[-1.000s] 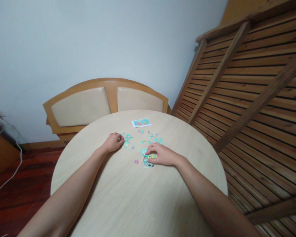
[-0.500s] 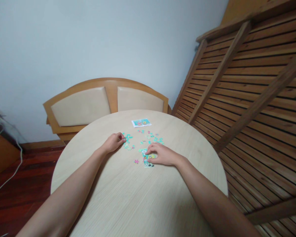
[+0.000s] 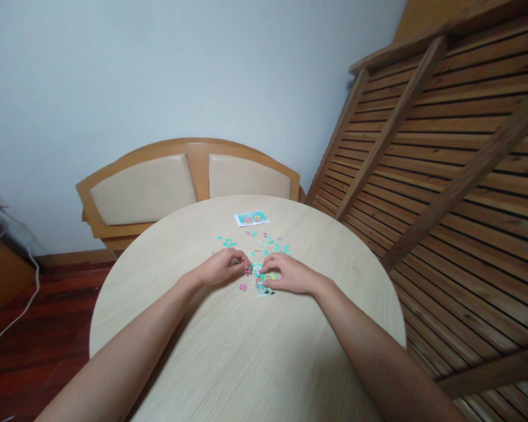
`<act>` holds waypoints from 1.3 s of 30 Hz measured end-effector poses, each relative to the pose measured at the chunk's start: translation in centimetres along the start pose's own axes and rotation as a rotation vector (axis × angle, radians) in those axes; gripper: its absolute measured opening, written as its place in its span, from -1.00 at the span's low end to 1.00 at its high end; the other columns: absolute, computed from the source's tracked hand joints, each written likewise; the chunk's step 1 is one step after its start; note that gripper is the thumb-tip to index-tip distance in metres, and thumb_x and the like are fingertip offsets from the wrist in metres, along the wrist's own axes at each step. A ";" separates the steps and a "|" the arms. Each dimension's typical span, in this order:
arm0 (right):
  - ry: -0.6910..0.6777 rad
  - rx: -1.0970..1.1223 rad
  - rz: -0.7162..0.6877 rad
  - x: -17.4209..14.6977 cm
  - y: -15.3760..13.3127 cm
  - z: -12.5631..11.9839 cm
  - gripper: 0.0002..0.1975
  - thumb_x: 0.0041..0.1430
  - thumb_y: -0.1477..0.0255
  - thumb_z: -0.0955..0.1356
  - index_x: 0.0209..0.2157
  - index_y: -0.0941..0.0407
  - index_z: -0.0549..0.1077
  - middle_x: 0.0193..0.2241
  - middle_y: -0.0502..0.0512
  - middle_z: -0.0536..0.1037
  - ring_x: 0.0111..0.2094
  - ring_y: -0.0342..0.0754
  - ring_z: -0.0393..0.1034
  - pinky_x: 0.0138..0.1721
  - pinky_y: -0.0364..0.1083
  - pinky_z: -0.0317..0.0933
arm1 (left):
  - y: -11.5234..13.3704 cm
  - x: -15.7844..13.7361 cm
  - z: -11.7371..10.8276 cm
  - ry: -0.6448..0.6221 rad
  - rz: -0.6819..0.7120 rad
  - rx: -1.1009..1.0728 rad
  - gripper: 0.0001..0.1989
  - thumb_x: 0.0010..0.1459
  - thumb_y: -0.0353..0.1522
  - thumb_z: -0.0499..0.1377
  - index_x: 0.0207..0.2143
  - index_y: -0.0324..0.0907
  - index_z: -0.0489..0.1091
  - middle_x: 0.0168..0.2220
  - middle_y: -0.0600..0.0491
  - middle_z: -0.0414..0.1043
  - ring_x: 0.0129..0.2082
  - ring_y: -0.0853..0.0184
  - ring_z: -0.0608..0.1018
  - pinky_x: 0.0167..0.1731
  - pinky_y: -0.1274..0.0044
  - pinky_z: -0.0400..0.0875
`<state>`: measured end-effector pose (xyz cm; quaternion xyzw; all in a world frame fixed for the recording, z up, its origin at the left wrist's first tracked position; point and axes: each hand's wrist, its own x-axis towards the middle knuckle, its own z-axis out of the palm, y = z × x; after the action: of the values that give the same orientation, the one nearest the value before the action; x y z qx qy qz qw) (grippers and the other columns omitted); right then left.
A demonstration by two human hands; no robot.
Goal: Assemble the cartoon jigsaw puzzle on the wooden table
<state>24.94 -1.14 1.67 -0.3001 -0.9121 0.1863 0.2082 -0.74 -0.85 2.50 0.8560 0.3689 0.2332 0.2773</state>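
My left hand (image 3: 226, 266) pinches a small pink-and-dark puzzle piece (image 3: 247, 271) at the left edge of the joined puzzle section (image 3: 260, 286). This section is teal with cartoon figures and lies flat on the table. From the right, my right hand (image 3: 288, 274) rests over it, thumb and fingers apart, with the tips on or close to its surface and part of it hidden beneath. A loose pink puzzle piece (image 3: 243, 288) lies just left of the section, below my left hand.
Several loose teal pieces (image 3: 229, 242) lie beyond my left hand, with more mixed pieces (image 3: 270, 240) beyond my right. A printed picture sheet (image 3: 251, 218) is at the far side of the round table (image 3: 180, 234). A headboard (image 3: 198, 170) and wooden slats (image 3: 422, 146) stand behind.
My left hand has moved right and slightly nearer, from the loose teal pieces to the joined section, and now shows a pink-and-dark piece at its fingertips. My right hand has hardly moved.
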 end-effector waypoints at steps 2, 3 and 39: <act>0.002 0.000 -0.003 0.0 0.0 0.0 -0.74 0.12 0.29 0.46 -0.15 0.08 0.58 -0.16 0.13 0.54 -0.06 0.04 0.39 0.04 0.01 0.22 | 0.3 0.1 0.6 -0.049 0.008 0.006 -0.76 0.25 -0.26 0.13 -0.31 -0.22 0.51 -0.37 0.04 0.55 -0.39 0.38 0.50 -0.34 0.59 0.31; 0.003 -0.001 -0.006 0.0 0.0 0.0 -0.74 0.12 0.30 0.46 -0.15 0.08 0.58 -0.16 0.13 0.54 -0.06 0.05 0.39 0.04 0.01 0.21 | 0.3 0.1 0.8 -0.069 0.010 0.004 -0.75 0.26 -0.26 0.13 -0.31 -0.22 0.51 -0.38 0.05 0.55 -0.41 0.39 0.49 -0.37 0.60 0.30; -0.005 0.004 -0.010 0.0 -0.1 -0.1 -0.73 0.13 0.30 0.46 -0.14 0.09 0.58 -0.16 0.14 0.54 -0.07 0.05 0.39 0.03 0.02 0.22 | 0.9 0.3 1.2 -0.041 0.186 0.265 -0.77 0.31 -0.29 0.11 -0.23 -0.15 0.55 -0.25 0.00 0.59 -0.23 0.29 0.54 -0.10 0.48 0.32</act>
<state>24.94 -1.16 1.80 -0.2947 -0.9137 0.1879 0.2074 0.65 -1.46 2.24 0.9201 0.3098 0.1896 0.1469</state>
